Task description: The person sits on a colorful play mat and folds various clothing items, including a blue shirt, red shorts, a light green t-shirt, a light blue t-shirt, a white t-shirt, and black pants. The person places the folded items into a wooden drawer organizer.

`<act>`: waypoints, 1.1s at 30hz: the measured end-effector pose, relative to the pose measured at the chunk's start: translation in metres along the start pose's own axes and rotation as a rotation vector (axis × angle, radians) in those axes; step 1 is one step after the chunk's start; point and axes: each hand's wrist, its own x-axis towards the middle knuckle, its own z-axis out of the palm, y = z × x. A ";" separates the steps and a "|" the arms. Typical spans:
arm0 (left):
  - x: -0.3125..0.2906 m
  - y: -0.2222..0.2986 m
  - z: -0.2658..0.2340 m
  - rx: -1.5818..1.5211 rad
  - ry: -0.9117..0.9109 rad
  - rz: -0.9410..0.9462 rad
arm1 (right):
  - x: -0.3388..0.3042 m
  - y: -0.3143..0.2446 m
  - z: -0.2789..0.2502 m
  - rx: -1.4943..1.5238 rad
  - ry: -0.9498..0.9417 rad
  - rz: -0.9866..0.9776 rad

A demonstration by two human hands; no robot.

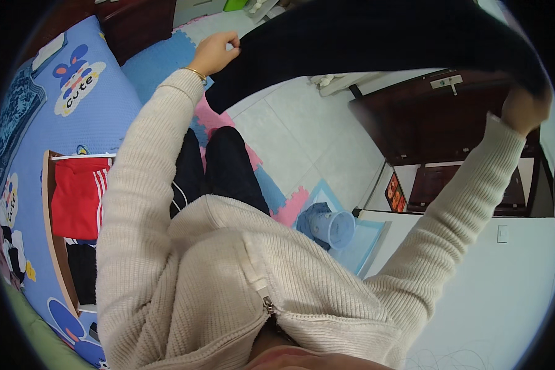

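A long black garment (364, 43) is stretched out in the air in front of me, spanning from one hand to the other; its exact kind is not clear. My left hand (217, 53), with a gold bangle at the wrist, pinches it near its left end, and a flap hangs below the fingers. Far out to the right, my right hand (527, 110) is closed on the other end, slightly blurred. Part of the cloth runs past the top of the view.
On the left, a bed with a blue cover (120, 92) carries a wooden-sided box (50, 209) holding folded red clothing (74, 200) and black clothing (82, 271). Foam mats (157, 68) lie on the tiled floor. A pale blue bin (340, 230) and a dark door (425, 117) are to the right.
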 end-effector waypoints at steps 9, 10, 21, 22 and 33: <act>-0.151 -0.086 0.018 0.114 -0.683 -0.166 | -0.172 -0.202 -0.064 0.671 -0.412 0.044; -0.151 -0.067 0.022 0.228 -0.853 -0.251 | -0.180 -0.194 -0.077 0.839 -0.609 -0.017; -0.194 0.115 0.071 -0.212 -1.373 -0.051 | -0.191 -0.184 -0.090 1.376 -1.154 0.076; -0.204 0.123 0.072 -0.190 -1.388 -0.012 | -0.191 -0.180 -0.090 1.392 -1.171 0.080; -0.306 0.090 0.114 -0.071 -1.459 0.270 | -0.162 -0.171 0.043 0.996 -1.159 0.055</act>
